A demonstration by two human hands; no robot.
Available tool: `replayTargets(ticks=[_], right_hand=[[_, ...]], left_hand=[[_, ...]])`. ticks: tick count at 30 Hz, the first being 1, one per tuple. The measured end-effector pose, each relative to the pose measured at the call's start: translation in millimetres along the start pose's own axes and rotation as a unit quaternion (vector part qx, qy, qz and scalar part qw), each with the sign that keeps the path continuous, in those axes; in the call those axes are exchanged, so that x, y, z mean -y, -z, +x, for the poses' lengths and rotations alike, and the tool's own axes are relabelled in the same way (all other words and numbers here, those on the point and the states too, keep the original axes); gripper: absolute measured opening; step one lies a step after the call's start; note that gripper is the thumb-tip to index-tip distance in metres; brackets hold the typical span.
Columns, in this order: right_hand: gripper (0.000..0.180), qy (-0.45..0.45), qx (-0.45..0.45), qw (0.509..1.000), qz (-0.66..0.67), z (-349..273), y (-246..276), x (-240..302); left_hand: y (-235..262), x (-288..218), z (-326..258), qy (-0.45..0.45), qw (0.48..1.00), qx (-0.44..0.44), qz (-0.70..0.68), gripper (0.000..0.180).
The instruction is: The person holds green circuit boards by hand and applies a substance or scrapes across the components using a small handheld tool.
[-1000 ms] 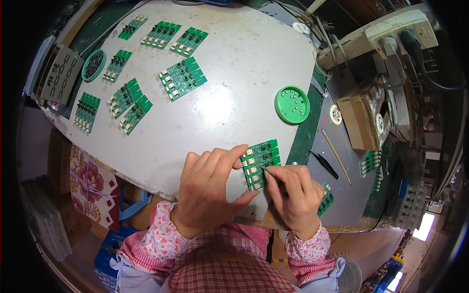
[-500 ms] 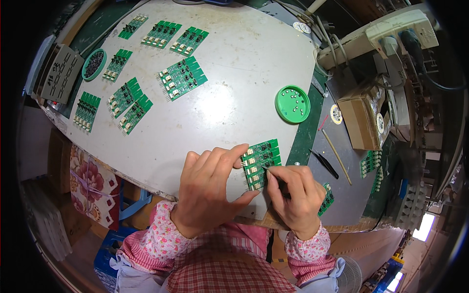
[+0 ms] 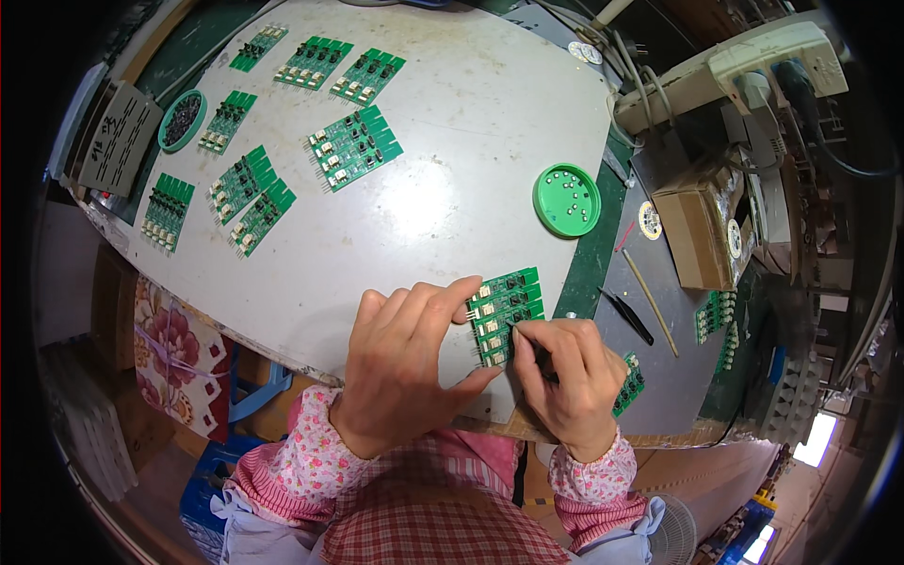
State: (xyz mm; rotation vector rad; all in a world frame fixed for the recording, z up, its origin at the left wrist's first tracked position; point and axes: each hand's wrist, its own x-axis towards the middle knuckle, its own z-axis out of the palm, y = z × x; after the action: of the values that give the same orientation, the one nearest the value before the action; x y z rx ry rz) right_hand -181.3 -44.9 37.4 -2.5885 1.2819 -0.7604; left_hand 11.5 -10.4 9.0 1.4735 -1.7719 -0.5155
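Note:
A green circuit board panel (image 3: pixel 487 309) lies near the table's front edge, with white connectors on its left side and small black parts toward its right. My left hand (image 3: pixel 400 344) grips it, index finger at the far left corner and thumb at the near edge. Over the board's right half, my right hand (image 3: pixel 576 381) is closed in a pinch, fingertips at the board's surface. Whatever sits between those fingertips is too small and hidden to name. Beyond the hands stands a round green dish (image 3: pixel 567 200) holding several small pale parts.
Several more green boards (image 3: pixel 353 148) are spread over the table's left and far side. A green dish of black parts (image 3: pixel 183 121) stands at far left. Black tweezers (image 3: pixel 626 315), a thin stick (image 3: pixel 650 299) and another board (image 3: pixel 629 384) lie right; beyond are a cardboard box (image 3: pixel 692 235) and power strip (image 3: pixel 777 61).

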Motion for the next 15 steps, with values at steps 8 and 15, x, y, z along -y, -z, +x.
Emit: replayTargets(ticks=[8,15], right_hand=[[0.023,0.003,-0.001,1.000,-0.014,0.4,-0.2,0.5],[0.023,0.001,-0.017,1.000,-0.016,-1.3,0.2,-0.2]], left_hand=[[0.1,-0.1,0.5,-0.002,1.000,0.000,-0.002,0.074],[0.4,-0.7,0.6,0.001,1.000,0.002,-0.003,0.072]])
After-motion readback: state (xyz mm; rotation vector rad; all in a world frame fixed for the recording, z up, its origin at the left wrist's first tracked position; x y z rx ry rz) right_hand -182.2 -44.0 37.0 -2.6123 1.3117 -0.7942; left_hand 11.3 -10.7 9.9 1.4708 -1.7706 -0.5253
